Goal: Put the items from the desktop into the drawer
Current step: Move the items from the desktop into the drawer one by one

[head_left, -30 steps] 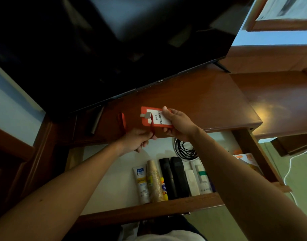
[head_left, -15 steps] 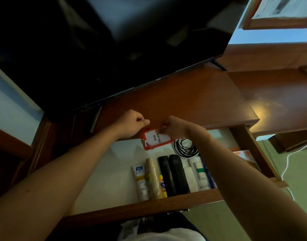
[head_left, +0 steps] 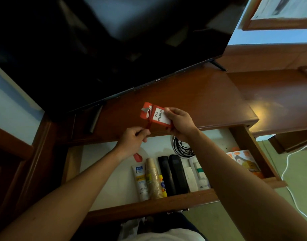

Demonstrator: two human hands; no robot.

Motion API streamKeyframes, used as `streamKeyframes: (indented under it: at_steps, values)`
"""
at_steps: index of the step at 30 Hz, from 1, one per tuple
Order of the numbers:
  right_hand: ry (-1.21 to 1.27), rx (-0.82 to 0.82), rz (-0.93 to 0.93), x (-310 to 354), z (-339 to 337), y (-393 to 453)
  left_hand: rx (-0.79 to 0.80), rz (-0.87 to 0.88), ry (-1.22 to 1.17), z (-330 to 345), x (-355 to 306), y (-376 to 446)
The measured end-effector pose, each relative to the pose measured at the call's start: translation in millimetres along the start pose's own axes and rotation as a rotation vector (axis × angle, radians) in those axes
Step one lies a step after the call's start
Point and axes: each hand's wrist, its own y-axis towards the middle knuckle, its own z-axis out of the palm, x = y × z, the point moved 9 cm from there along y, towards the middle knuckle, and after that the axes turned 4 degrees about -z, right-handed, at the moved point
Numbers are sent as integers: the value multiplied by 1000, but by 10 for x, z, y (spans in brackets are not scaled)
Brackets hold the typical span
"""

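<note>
My right hand [head_left: 179, 123] holds a red badge holder [head_left: 153, 115] with a white "PAS PELAWAT" card above the desk's front edge. A red lanyard [head_left: 148, 124] is wound around the badge, and my left hand [head_left: 133, 140] pinches the strap just below it. The strap's loose end [head_left: 138, 157] hangs down into the open drawer [head_left: 149, 204]. Inside the drawer lie a white tube [head_left: 140, 181], stacked paper cups [head_left: 153, 180], two black remotes [head_left: 172, 174], a coiled black cable [head_left: 181, 147] and small boxes [head_left: 245, 162].
A large dark TV [head_left: 105, 49] stands at the back of the wooden desktop [head_left: 192, 94]. A lower wooden surface [head_left: 279, 101] extends to the right. A white cable [head_left: 292, 180] runs across the green floor at the right.
The badge went down toward the drawer half a second ago and is now raised back over the desk edge. The lanyard is now wrapped around it, my left hand holding the strap lower.
</note>
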Motion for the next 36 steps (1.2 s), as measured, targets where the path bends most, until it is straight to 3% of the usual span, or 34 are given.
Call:
streamKeyframes:
  at_steps: [4,8,12,14,19,24,28,31,36]
  values:
    - [-50,310,31,9,197,-65,102,-57,92,-113,92,98]
    - [-423,501,5,13,317,-174,188,-40,226,-216,19,272]
    - [-1010,488,-120,-22,376,-141,144,23,335,-222,-202,310]
    - [-1189,353,-169,-37,326,-41,102,57,306,-166,-290,272]
    - [-986,-70,-220,13,41,52,-47,67,56,-24,-245,105]
    - [-471,-248,-119,-73,-100,-2,-123,22,-165,81,-12,-54]
    - [-153,-257,41,-217,-84,-37,-89,-66,-262,68,125,-34]
    - [65,-166,101,-262,19,-43,-33,-125,-332,53,190,-14]
    - [-3,141,128,-258,250,-81,118,-218,-343,59,272,-12]
